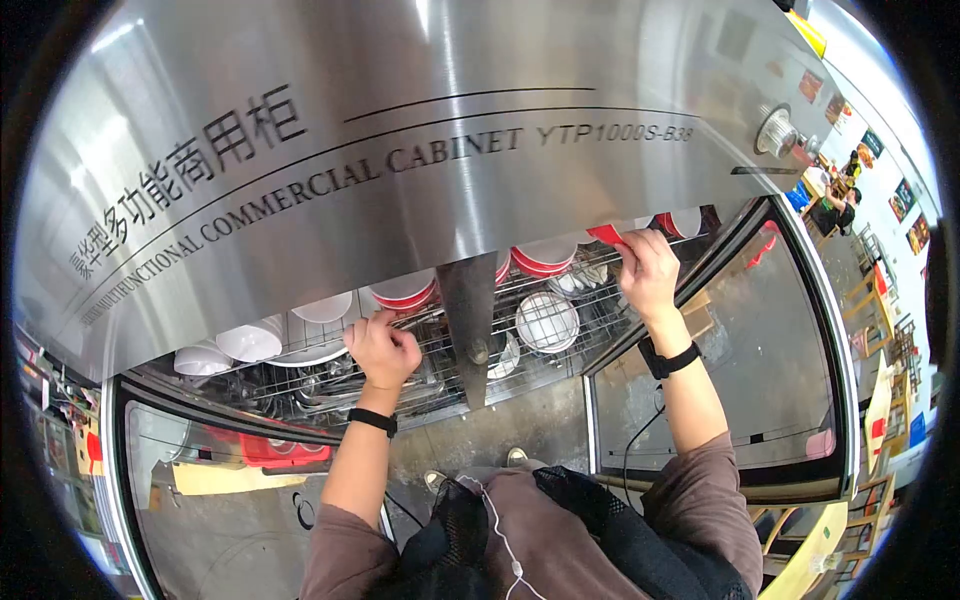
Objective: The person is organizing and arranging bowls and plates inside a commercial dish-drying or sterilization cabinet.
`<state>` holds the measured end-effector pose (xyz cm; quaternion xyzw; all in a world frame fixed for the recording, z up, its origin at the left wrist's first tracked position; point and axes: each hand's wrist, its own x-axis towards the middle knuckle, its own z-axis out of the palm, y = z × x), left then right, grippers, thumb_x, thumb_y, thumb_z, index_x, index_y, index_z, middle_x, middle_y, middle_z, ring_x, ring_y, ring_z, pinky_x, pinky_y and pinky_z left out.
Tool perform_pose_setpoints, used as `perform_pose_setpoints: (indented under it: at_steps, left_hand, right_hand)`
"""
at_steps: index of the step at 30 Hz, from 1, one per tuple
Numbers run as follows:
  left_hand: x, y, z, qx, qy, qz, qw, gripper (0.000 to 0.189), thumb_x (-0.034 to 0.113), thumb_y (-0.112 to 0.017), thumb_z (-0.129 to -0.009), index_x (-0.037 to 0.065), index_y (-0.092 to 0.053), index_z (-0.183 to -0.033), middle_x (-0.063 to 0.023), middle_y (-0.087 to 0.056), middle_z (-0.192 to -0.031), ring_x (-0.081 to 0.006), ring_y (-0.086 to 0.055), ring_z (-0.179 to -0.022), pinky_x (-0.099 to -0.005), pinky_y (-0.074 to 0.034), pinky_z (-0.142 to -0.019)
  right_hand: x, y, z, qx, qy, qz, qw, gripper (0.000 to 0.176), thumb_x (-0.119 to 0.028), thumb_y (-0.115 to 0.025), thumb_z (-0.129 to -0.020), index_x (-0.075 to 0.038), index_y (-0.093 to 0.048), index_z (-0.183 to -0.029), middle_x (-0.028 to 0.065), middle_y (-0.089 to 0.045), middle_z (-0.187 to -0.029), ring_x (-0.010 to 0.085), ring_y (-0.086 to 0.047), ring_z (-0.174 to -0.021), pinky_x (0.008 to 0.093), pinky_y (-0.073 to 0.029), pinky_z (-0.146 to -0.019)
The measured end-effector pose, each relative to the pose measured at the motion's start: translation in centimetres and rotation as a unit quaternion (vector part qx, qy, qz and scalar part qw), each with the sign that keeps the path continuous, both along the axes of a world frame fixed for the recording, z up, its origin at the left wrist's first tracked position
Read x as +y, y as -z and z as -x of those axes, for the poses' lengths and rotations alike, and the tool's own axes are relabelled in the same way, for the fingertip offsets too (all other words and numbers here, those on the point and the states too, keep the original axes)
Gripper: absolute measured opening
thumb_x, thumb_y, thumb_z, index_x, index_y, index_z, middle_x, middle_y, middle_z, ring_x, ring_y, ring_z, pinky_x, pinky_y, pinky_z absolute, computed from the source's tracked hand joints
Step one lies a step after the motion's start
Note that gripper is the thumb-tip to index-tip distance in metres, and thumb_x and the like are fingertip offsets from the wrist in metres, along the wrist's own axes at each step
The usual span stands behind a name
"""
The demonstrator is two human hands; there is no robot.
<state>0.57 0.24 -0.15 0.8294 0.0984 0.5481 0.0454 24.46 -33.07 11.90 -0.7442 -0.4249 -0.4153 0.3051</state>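
A steel cabinet (470,60) stands in front of me, its glass doors swung out to both sides. On its wire shelf (300,358) sit white bowls (250,340) at the left and red-and-white bowls (543,258) in the middle and right. My left hand (385,348) is closed at the shelf's front edge, below a red-and-white bowl; what its fingers hold, if anything, is hidden. My right hand (648,275) pinches a flat-looking red object (605,234) at the right of the shelf. The cabinet's front panel covers the bowls' back parts.
Lower down, a stack of white plates (548,322) lies in the rack. A dark metal post (468,330) divides the opening. The right glass door (740,370) and left glass door (230,500) flank my arms. Tables and a seated person (840,208) are far right.
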Motion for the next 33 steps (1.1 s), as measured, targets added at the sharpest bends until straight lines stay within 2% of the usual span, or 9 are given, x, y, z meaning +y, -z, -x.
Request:
perform_pose_setpoints:
  at_steps: [2,8,12,15,18,19,23,27,33]
  left_hand:
    - [0.0,-0.1,0.1,0.006,-0.006,0.001,1.000,0.040,0.001,-0.061,-0.066,0.006,-0.060,-0.105,-0.0069,-0.064,-0.087,-0.0301,-0.053,-0.071,-0.0451,-0.037,-0.072]
    - [-0.9,-0.1,-0.1,0.020,-0.055,0.006,0.998,0.036,0.000,-0.060,-0.066,0.005,-0.060,-0.102,-0.0090,-0.061,-0.084,-0.0310,-0.054,-0.074,-0.0448,-0.037,-0.076]
    - [-1.4,-0.9,-0.8,0.001,-0.078,-0.006,0.997,0.032,-0.002,-0.059,-0.067,0.004,-0.058,-0.099,-0.0094,-0.059,-0.084,-0.0315,-0.053,-0.074,-0.0452,-0.038,-0.077]
    - [-2.2,-1.2,-0.5,0.019,-0.096,0.012,0.995,0.034,-0.002,-0.060,-0.068,0.004,-0.057,-0.101,-0.0092,-0.059,-0.083,-0.0314,-0.053,-0.074,-0.0452,-0.038,-0.078]
    - [-2.1,-1.2,-0.7,0.014,-0.108,-0.010,0.994,0.035,-0.002,-0.060,-0.068,0.004,-0.057,-0.102,-0.0090,-0.058,-0.080,-0.0308,-0.052,-0.073,-0.0447,-0.038,-0.078]
    - [-2.4,-1.1,-0.4,0.049,-0.114,0.047,0.991,0.031,0.001,-0.059,-0.069,0.002,-0.057,-0.100,-0.0124,-0.060,-0.086,-0.0340,-0.055,-0.081,-0.0473,-0.039,-0.084]
    - [-2.1,-0.7,-0.7,0.035,-0.125,0.024,0.991,0.036,-0.002,-0.058,-0.068,0.002,-0.057,-0.103,-0.0098,-0.056,-0.079,-0.0307,-0.052,-0.074,-0.0463,-0.038,-0.081]
    - [-1.9,-0.5,-1.0,0.022,-0.125,0.011,0.992,0.035,-0.002,-0.058,-0.067,0.002,-0.057,-0.101,-0.0113,-0.059,-0.086,-0.0316,-0.053,-0.076,-0.0458,-0.039,-0.081]
    - [-1.3,0.0,-1.4,-0.011,-0.129,-0.019,0.991,0.031,-0.001,-0.057,-0.066,0.003,-0.059,-0.097,-0.0115,-0.060,-0.087,-0.0323,-0.053,-0.078,-0.0452,-0.039,-0.079]
  right_hand:
    - [-0.8,0.4,-0.8,-0.008,0.000,-0.002,1.000,0.019,0.004,-0.073,-0.077,-0.002,-0.069,-0.094,0.0123,-0.069,-0.088,0.0327,-0.066,-0.080,0.0403,-0.055,-0.071]
    - [-1.9,1.3,-1.3,-0.010,-0.097,0.015,0.995,0.018,0.004,-0.075,-0.075,-0.002,-0.070,-0.091,0.0118,-0.072,-0.090,0.0320,-0.068,-0.081,0.0395,-0.056,-0.069]
    - [0.0,2.5,-2.0,-0.017,-0.160,0.045,0.986,0.031,0.004,-0.069,-0.070,-0.004,-0.069,-0.100,0.0099,-0.071,-0.097,0.0302,-0.069,-0.086,0.0398,-0.058,-0.071]
    - [0.5,3.1,-3.0,-0.008,-0.157,0.082,0.984,0.035,0.002,-0.067,-0.069,-0.006,-0.068,-0.103,0.0081,-0.069,-0.100,0.0289,-0.068,-0.090,0.0392,-0.058,-0.072]
    - [1.1,2.8,-3.1,-0.030,-0.178,0.106,0.978,0.036,-0.001,-0.067,-0.070,-0.006,-0.068,-0.106,0.0067,-0.068,-0.103,0.0276,-0.067,-0.091,0.0383,-0.058,-0.073]
    - [1.5,3.2,-3.3,-0.026,-0.200,0.106,0.974,0.036,-0.004,-0.067,-0.071,-0.006,-0.068,-0.107,0.0059,-0.068,-0.105,0.0267,-0.066,-0.092,0.0380,-0.058,-0.074]
    - [2.0,3.7,-3.5,-0.027,-0.212,0.122,0.969,0.033,-0.006,-0.070,-0.073,-0.005,-0.071,-0.107,0.0056,-0.070,-0.107,0.0254,-0.067,-0.091,0.0369,-0.059,-0.072]
    - [1.2,3.2,-4.4,-0.022,-0.198,0.050,0.979,0.024,-0.009,-0.073,-0.081,-0.007,-0.072,-0.105,0.0072,-0.071,-0.100,0.0280,-0.068,-0.083,0.0371,-0.058,-0.069]
    - [-4.0,4.9,-9.4,0.060,0.049,-0.074,0.994,0.018,-0.013,-0.073,-0.082,-0.008,-0.070,-0.099,0.0113,-0.067,-0.094,0.0338,-0.067,-0.088,0.0437,-0.056,-0.075]
